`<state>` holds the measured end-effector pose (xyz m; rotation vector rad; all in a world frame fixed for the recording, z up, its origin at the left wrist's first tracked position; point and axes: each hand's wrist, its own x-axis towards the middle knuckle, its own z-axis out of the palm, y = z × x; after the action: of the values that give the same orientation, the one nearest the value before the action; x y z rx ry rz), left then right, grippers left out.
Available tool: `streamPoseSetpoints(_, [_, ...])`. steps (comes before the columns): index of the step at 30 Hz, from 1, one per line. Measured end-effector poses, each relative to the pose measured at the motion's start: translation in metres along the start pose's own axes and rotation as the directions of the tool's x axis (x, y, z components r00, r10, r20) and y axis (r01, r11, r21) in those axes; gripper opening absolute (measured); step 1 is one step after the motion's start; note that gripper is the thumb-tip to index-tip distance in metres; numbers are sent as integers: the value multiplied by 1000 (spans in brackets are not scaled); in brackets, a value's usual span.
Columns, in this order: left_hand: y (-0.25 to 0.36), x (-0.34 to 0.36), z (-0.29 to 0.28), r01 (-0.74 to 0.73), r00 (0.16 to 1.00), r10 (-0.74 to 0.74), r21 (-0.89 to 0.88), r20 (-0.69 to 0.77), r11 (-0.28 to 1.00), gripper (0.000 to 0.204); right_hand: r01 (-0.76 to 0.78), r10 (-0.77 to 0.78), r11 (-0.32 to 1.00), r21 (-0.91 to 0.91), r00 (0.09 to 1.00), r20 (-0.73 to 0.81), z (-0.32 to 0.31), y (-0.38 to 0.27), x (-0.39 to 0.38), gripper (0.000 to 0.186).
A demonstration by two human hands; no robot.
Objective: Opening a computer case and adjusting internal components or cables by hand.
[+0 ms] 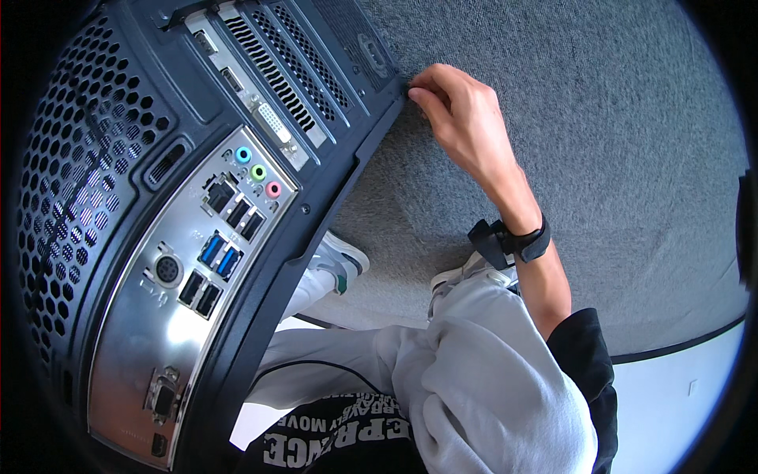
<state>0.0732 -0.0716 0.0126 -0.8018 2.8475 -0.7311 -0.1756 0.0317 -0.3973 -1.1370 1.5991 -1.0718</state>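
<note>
A black computer case [118, 63] fills the left side of the head view, its rear facing me, with a silver port panel [150, 347], a perforated vent [67, 205] and metal expansion slot covers [292, 59]. My right hand [462, 118] is at the case's upper right edge, fingertips curled and pinched together beside it; what they hold is hidden or too small to make out. A black strap with a small box [521, 241] is on that wrist. My left hand is not in view.
Grey carpet [600, 142] spreads beneath, with a dark trim along a white wall [679, 395] at lower right. My grey-trousered legs [497, 371] and sneakers [339, 261] show below, and a thin black cable [316, 362] crosses the trousers.
</note>
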Motion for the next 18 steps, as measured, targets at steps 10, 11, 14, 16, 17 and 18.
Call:
streamPoseSetpoints(10, [-2, 0, 2, -5, 1000, 5, 3, -2, 1000, 92, 120, -119, 993, 19, 992, -37, -11, 2, 6, 17])
streamPoseSetpoints(11, [-2, 1, 1, -7, 1000, 7, 1, -4, 1000, 92, 112, -111, 994, 13, 992, -59, -14, 5, 6, 17])
streamPoseSetpoints(14, [-2, 5, -4, -22, 1000, 22, 12, 2, 1000, 92, 75, -67, 994, 84, 993, -98, -16, 1, 7, 17])
streamPoseSetpoints(16, [-1, 4, 0, -27, 1000, 27, -6, 3, 1000, 92, 91, -85, 989, 114, 995, -57, -12, 1, 1, 16])
streamPoseSetpoints(17, [-1, 3, 2, -29, 1000, 30, -15, 2, 999, 92, 42, -39, 986, 164, 999, -23, -10, 0, -2, 15])
streamPoseSetpoints(18, [0, 3, 5, -32, 999, 32, -25, -3, 999, 92, -23, 27, 979, 202, 999, -18, -8, 0, -6, 14])
